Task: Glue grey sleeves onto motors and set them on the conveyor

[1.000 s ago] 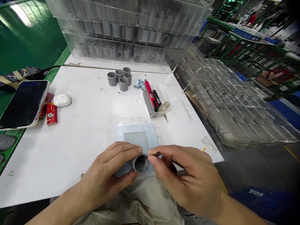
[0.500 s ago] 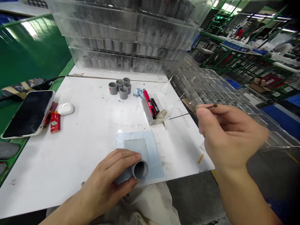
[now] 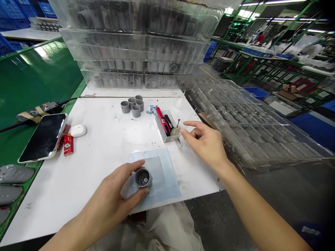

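Head: bottle point(image 3: 175, 131), red tool point(image 3: 161, 118), label point(image 3: 163, 121) illegible

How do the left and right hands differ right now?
The left hand holds a gray cup; the right hand is open, holding nothing. The left hand is partly over the blue sheet; the right hand is beside the small bottle. Both are bare.

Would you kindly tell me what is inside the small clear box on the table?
The clear box holds a red-and-black tool, a black item and a small bottle with a thin rod sticking up from it. Whatever lies beneath them is covered.
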The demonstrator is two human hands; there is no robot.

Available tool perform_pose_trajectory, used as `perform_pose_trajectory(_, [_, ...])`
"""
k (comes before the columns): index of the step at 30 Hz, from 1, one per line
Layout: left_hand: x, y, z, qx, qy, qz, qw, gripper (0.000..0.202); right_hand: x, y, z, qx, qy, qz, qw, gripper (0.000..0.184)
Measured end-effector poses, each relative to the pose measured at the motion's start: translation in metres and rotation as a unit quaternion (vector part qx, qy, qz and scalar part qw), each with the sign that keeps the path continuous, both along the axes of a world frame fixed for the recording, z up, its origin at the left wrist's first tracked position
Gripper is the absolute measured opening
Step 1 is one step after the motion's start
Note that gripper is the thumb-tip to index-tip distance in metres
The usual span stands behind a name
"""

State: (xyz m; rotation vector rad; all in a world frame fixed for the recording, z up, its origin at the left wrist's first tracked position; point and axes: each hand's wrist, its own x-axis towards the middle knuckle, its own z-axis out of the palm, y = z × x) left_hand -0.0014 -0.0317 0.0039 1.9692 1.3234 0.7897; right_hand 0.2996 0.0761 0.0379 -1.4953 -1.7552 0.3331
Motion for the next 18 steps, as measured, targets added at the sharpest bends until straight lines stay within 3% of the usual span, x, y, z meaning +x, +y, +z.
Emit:
perform_pose_trajectory(6, [-0.007,0.002,0.035,0.029,0.199,-0.044,0.979,0.041,0.002,-0.039,-0.03,-0.021,0.073,0.005,0.997,0.029])
perform_pose_trajectory(12, [0.008,-0.005,0.045,0.019,0.305,-0.062,0.95,0.04,0.007,-0.045,-0.05,-0.106,0.103,-0.032,0.989,0.036])
perform_pose_trajectory(15, [0.008,-0.014,0.043,0.038,0.303,-0.051,0.951,0.05,0.011,-0.045,-0.051,-0.117,0.082,-0.058,0.988,0.04])
perform_pose_trajectory(18, [-0.007,-0.035,0.043,0.076,0.224,0.007,0.972,0.06,0.015,-0.046,-0.049,-0.11,0.026,-0.081,0.99,0.044])
